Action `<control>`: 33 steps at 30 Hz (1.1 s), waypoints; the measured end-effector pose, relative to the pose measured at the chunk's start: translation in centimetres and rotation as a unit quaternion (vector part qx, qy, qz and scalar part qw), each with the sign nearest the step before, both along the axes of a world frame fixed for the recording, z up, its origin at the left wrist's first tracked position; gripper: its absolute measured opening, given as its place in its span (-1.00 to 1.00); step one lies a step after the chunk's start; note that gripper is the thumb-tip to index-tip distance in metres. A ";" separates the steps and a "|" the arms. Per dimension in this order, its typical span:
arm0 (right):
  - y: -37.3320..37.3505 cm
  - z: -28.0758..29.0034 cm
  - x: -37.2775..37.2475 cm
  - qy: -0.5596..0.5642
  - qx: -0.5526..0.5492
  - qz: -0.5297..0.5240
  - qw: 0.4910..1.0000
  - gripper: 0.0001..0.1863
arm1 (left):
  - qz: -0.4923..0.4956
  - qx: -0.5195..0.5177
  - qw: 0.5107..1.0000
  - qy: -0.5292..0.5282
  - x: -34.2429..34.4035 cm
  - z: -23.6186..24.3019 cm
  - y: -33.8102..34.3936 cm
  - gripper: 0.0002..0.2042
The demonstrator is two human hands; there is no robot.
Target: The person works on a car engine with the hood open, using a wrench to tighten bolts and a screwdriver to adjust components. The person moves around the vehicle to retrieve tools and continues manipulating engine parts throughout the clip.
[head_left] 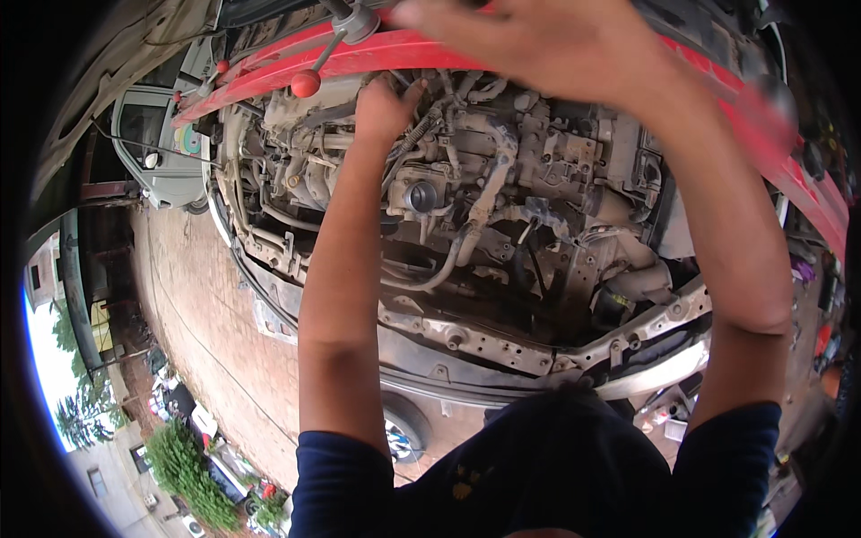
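My left hand (pixel 386 109) reaches down into the far part of a dusty car engine (pixel 502 170). Its thumb and fingers bend around something among the hoses and wires there; what they hold is hidden. My right hand (pixel 547 40) is up over a red beam (pixel 395 56) that spans the engine bay, blurred by motion. The fingers of that hand stretch to the left, and I see nothing in them. Left of those fingertips, a grey metal fitting (pixel 359 22) with a red-knobbed handle (pixel 306 83) sits on the beam.
An open round metal port (pixel 419 196) faces up at the engine's middle. The car's front crossmember (pixel 466 345) runs between me and the engine. A second red knob (pixel 222 66) is at the beam's left end. Beyond the left side stand a grey vehicle (pixel 170 184) and brick paving (pixel 211 296).
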State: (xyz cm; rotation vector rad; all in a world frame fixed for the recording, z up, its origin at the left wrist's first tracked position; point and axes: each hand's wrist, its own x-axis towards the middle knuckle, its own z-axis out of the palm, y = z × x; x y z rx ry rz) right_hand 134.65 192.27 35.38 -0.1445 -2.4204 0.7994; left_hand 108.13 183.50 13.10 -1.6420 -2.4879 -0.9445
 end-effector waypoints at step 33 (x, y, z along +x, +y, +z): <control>4.3 -6.0 5.0 -0.012 0.062 -0.217 0.974 -0.58 | -0.049 0.149 0.941 0.301 -0.8 12.8 -6.1 -0.36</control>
